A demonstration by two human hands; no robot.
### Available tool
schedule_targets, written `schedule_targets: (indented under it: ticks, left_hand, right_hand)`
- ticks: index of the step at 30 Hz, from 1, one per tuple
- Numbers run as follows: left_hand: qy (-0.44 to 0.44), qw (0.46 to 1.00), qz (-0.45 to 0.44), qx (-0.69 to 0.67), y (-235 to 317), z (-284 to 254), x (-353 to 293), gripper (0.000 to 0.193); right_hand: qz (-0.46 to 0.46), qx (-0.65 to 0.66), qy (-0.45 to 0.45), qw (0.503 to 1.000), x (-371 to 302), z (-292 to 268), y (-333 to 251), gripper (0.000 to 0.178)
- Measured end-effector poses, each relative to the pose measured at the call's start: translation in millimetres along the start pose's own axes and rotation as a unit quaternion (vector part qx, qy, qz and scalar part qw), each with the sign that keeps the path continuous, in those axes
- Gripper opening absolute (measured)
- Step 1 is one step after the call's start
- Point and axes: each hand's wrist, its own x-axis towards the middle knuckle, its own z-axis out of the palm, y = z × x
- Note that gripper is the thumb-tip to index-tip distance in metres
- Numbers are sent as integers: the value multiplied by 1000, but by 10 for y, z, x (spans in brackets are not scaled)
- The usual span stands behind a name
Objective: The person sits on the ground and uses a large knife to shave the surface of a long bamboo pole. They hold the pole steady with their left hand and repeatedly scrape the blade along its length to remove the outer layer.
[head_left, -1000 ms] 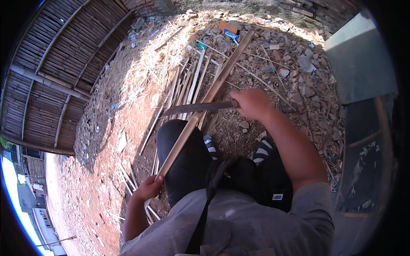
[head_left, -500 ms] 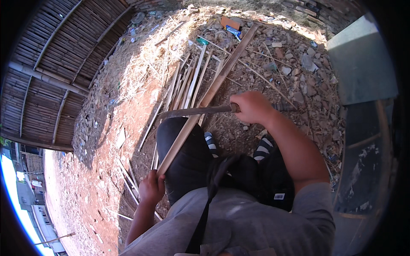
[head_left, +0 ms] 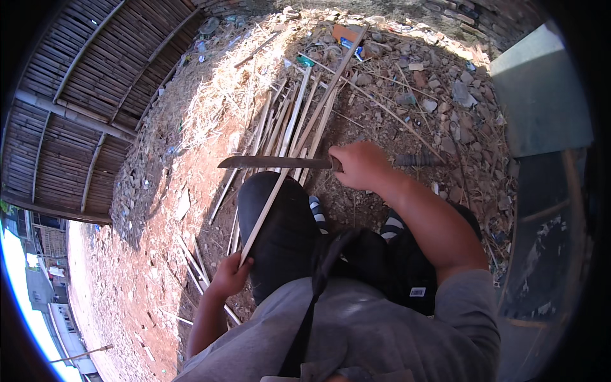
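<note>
My right hand (head_left: 360,165) is closed round the handle of a machete (head_left: 280,162), whose dark blade points left above my bent knee. Under or against the blade runs a long split bamboo strip (head_left: 266,213), slanting from near my hip up toward the rubble. Its near end is pinched in my left hand (head_left: 231,275), beside my left thigh. The strip now shows its narrow edge, and whether the blade touches it I cannot tell. More bamboo strips (head_left: 294,114) lie in a bundle on the ground ahead of my knee.
A woven bamboo wall (head_left: 70,95) stands at the left. Rubble and litter (head_left: 439,102) cover the ground ahead and to the right. A pale flat panel (head_left: 541,89) leans at the right over a dark one (head_left: 541,235). Loose strips (head_left: 194,264) lie near my left hand.
The bamboo strip has been turned from its broad face toward its narrow edge. The machete and my right hand have shifted a little left; the blade now lies more level.
</note>
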Motion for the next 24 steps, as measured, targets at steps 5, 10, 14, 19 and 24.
schedule_targets:
  ticks: [5,10,14,19,24]
  left_hand:
    - [-33,999,-20,26,145,-46,47,27]
    - [-36,999,-23,22,180,-123,46,26]
    - [-52,996,-48,50,273,-150,28,27]
    - [-53,996,-54,41,247,-137,105,28]
    - [-4,996,-7,89,103,-104,55,29]
  right_hand:
    - [12,-6,25,1000,48,66,148,27]
    - [55,54,80,994,61,-61,420,19]
    - [-5,-17,-44,999,23,-243,75,26]
    - [163,111,60,979,116,-127,825,33]
    - [159,51,-11,986,48,-477,672,26]
